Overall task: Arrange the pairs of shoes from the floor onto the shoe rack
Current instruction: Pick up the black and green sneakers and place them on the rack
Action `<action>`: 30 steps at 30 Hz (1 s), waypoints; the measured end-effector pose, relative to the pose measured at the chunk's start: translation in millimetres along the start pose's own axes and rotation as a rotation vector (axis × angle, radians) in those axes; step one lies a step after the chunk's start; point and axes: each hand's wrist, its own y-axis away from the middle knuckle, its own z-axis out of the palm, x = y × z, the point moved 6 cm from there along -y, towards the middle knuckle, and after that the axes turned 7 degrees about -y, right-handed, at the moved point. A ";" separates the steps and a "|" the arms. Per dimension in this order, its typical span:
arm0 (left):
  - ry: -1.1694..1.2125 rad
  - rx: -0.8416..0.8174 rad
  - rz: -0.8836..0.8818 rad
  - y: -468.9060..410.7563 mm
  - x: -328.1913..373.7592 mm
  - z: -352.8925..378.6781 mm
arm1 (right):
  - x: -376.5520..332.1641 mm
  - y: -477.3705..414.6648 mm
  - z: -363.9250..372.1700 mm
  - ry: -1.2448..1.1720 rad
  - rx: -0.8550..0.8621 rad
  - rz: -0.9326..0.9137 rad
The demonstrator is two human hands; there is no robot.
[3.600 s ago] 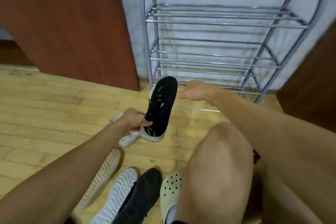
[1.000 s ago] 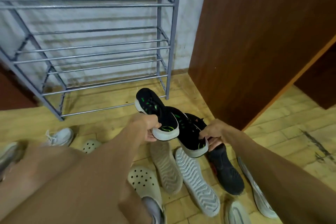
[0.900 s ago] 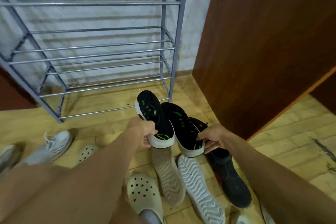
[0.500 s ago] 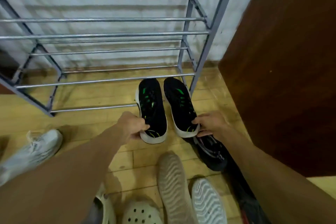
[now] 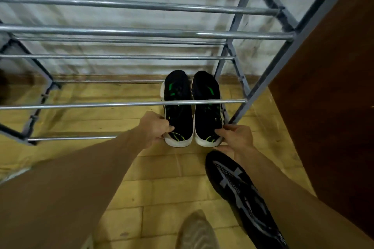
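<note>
Two black sneakers with green marks and white soles lie side by side at the right end of the grey metal shoe rack's (image 5: pixel 125 104) bottom tier, toes toward the wall. My left hand (image 5: pixel 154 127) grips the heel of the left black sneaker (image 5: pixel 178 115). My right hand (image 5: pixel 235 135) grips the heel of the right black sneaker (image 5: pixel 206 115). A front rail of the rack crosses above both shoes.
A black shoe with grey pattern (image 5: pixel 234 188) lies on the wooden floor just behind my right hand. A beige shoe sole (image 5: pixel 196 230) shows at the bottom edge. A brown wooden panel (image 5: pixel 332 107) stands close to the rack's right side. A white wall is behind the rack.
Both hands have pushed the pair of black sneakers forward under the rail, deeper into the rack's bottom tier. The view has moved closer to the rack.
</note>
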 end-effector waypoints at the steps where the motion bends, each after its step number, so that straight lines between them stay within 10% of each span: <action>1: 0.010 -0.003 -0.008 -3.8 0.6 3.4 | 0.9 -3.4 -0.2 0.017 0.021 -0.009; 15: -0.006 0.055 -0.124 35.3 -13.8 8.0 | -1.1 37.5 -66.2 0.567 -0.067 -0.123; 30: -0.260 -0.397 0.003 199.6 -50.0 123.7 | 63.9 144.2 -154.6 0.873 -0.140 0.136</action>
